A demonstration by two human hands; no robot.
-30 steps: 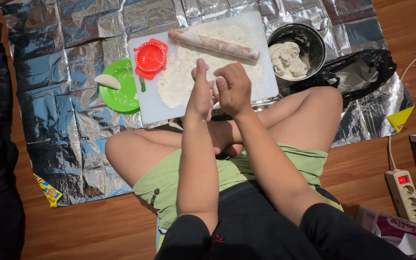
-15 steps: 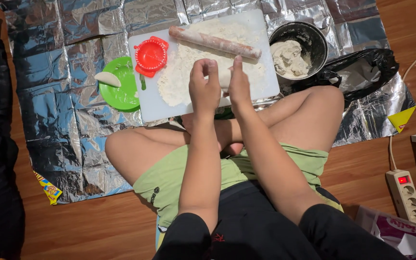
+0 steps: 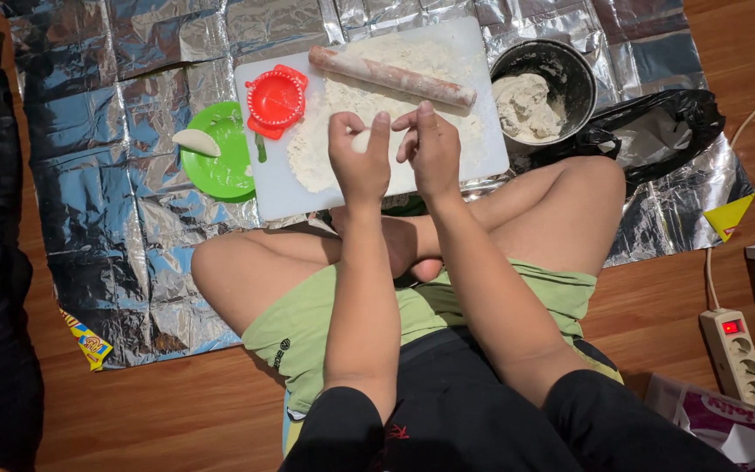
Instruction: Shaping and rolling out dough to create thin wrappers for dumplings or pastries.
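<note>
The left hand [image 3: 358,162] and the right hand [image 3: 434,150] are raised close together over the near edge of a white cutting board [image 3: 277,197]. Between them sits a small piece of dough [image 3: 362,140], pale and rounded, pinched by the left hand's fingertips with the right hand's fingers curled in just beside it; the left is closed on the lump, while I cannot tell whether the right actually grips it.

By the look of it, the step in hand is shaping a small portion of dough above the floured patch [image 3: 342,109] on the board. The next move would call for a flat, floured spot and something to flatten the lump, and the rolling pin [image 3: 391,77] lies across the far side of the board, within reach.

A red dumpling press [image 3: 274,99] rests on the board's left corner. Just beside the board is a green plate [image 3: 220,162] carrying one folded dumpling [image 3: 196,142]. To the right stands a metal pot [image 3: 561,74] with more dough in it, and next to that a black plastic bag [image 3: 657,127]. Everything lies on foil sheeting [image 3: 115,227] spread over a wooden floor [image 3: 176,411], where the person sits cross-legged.
</note>
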